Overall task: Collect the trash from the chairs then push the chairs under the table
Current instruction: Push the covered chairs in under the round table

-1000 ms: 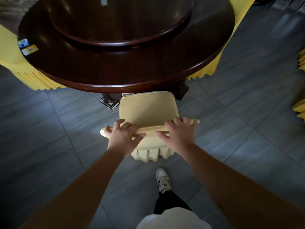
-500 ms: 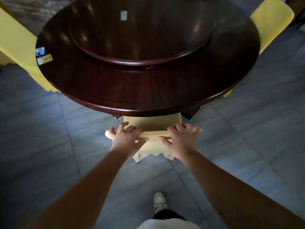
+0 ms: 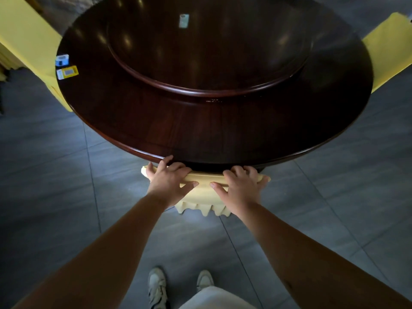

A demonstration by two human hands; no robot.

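A chair in a pale yellow cover [image 3: 204, 195] stands straight in front of me, its seat hidden under the round dark wooden table [image 3: 200, 134]. Only the top of the backrest and the frilled skirt of the cover show. My left hand [image 3: 168, 180] grips the left part of the backrest top, fingers curled over it and close to the table rim. My right hand [image 3: 242, 186] grips the right part in the same way. On the table's left edge lie two small packets, one blue and white [image 3: 62, 60], one yellow [image 3: 67, 72].
A raised round turntable [image 3: 207, 52] sits on the table with a small pale packet [image 3: 184, 20] on it. Yellow-covered chairs stand at the table's left [image 3: 24, 36] and right [image 3: 390, 50]. Grey tiled floor lies all around; my two shoes are below.
The chair has slid forward under the table with both hands on its backrest; the seat, visible a second ago, is now hidden. I have stepped closer to the table.
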